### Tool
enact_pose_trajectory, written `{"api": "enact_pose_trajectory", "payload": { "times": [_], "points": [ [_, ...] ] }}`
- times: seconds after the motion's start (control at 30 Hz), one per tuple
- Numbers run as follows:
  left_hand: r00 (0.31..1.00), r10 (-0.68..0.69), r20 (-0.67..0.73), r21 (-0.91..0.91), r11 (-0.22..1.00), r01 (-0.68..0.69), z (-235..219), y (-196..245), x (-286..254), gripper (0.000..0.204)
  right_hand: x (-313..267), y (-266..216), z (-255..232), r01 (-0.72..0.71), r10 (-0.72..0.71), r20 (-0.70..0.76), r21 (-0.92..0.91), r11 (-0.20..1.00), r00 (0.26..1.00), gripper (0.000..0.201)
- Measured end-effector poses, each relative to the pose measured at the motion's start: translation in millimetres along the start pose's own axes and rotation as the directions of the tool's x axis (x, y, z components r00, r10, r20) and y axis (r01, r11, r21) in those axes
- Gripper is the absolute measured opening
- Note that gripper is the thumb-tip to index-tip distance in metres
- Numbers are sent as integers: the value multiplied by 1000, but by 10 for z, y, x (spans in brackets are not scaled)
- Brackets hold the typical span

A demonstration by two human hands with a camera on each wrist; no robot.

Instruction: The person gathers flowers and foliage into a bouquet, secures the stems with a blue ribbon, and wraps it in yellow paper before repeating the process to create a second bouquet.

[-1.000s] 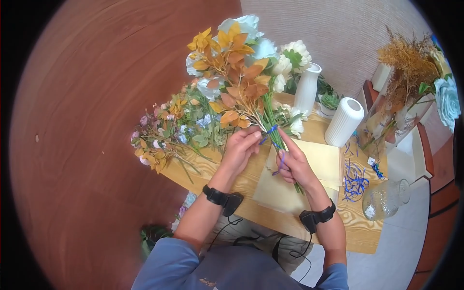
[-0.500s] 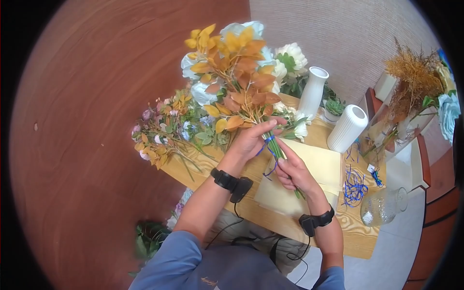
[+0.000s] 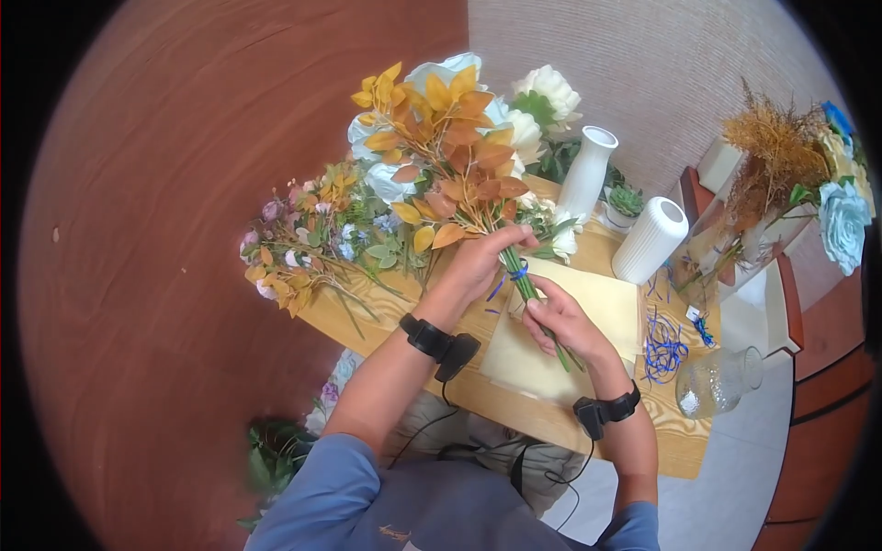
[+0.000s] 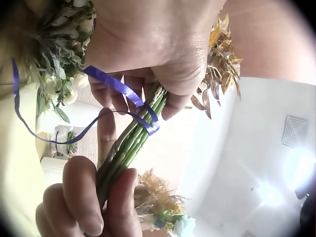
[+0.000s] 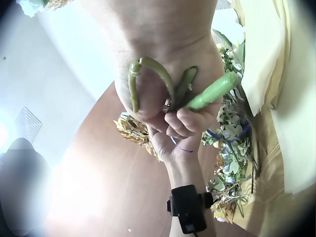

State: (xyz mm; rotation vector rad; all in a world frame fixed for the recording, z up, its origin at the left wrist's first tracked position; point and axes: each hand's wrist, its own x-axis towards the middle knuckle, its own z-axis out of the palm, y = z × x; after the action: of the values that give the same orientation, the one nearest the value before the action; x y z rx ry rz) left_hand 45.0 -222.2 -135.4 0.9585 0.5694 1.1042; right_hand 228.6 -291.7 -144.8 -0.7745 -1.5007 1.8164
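My left hand point(image 3: 480, 264) grips a bouquet just above a blue ribbon point(image 3: 518, 274) tied round its green stems point(image 4: 129, 148). Lower down, my right hand point(image 3: 568, 323) holds the same stems between thumb and fingers. Cut stem ends point(image 5: 217, 92) stick out past the right palm, one of them bent over. Orange-yellow leaf sprays point(image 3: 459, 151) face me at the front of the bouquet. Behind them show pale blue roses point(image 3: 390, 184) and white blooms point(image 3: 549, 94). One loose ribbon tail point(image 4: 29, 129) hangs in a curve in the left wrist view.
Cream wrapping sheets point(image 3: 588, 303) lie on the wooden table point(image 3: 441, 372). Small flower sprays point(image 3: 317, 234) are heaped at left. Two white vases point(image 3: 650, 241), a potted succulent point(image 3: 625, 202), tangled blue ribbon point(image 3: 663, 347) and a glass jar point(image 3: 721, 381) stand or lie to the right.
My left hand has gone from fingering the stems beside the ribbon to wrapping round them above it. The right hand keeps its hold lower down.
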Motion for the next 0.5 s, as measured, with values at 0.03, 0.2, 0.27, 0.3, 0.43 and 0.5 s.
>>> {"api": "enact_pose_trajectory", "payload": {
  "times": [0.03, 0.2, 0.27, 0.3, 0.43, 0.5],
  "points": [
    [1000, -4, 4, -6, 1000, 4, 22, -1, -12, 22, -4, -4, -8, -4, 4, -7, -2, 1000, 1000, 50],
    [998, -42, 42, -89, 995, 45, 29, -38, -50, 25, -22, 13, -26, -8, 11, 33, -85, 996, 999, 44],
    [998, -39, 51, -75, 996, 43, 5, -75, -50, 26, -27, 39, 2, -9, 12, 17, -123, 992, 1000, 42],
    [998, -32, 57, -54, 998, 36, -10, -93, -47, 28, -26, 54, 13, -5, 6, 5, -161, 987, 1000, 41],
    [997, -43, 68, 10, 999, 42, -33, -115, -49, 30, -4, -30, 4, 34, -94, -190, -297, 954, 977, 36],
    [995, -54, 79, -2, 999, 54, -37, -143, -51, 31, 39, -78, -34, 15, -76, -233, -255, 967, 970, 36]
  ]
}}
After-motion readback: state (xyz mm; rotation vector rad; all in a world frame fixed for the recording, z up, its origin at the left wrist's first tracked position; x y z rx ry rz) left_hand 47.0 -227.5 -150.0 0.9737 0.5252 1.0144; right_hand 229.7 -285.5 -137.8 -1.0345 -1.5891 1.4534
